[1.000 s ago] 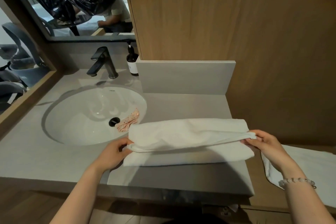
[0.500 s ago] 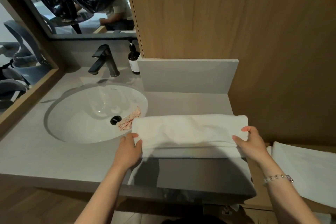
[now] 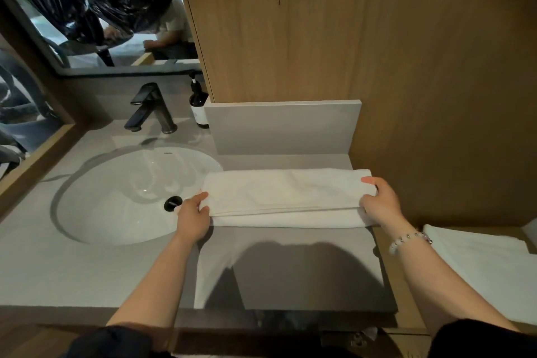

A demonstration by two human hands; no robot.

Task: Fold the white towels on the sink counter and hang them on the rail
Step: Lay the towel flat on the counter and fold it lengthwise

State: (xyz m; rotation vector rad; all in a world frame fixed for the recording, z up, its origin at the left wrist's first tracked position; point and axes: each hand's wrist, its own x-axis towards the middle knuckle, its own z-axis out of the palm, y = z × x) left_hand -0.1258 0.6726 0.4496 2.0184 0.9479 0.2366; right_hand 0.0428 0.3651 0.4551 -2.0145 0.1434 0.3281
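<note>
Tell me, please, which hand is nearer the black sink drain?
Left. The left hand grips one end of the towel beside the drain; the right hand holds its opposite end, well away.

In front of the folded towel (image 3: 284,195) a broad stretch of tabletop (image 3: 305,270) lies open to its front edge. Behind it, the grey upstand (image 3: 282,128) and the wooden wall (image 3: 319,38) block the back and right. Left, the sink (image 3: 101,212) dips away, with the faucet (image 3: 151,109) and soap bottle (image 3: 199,104) standing at its far rim.
</note>
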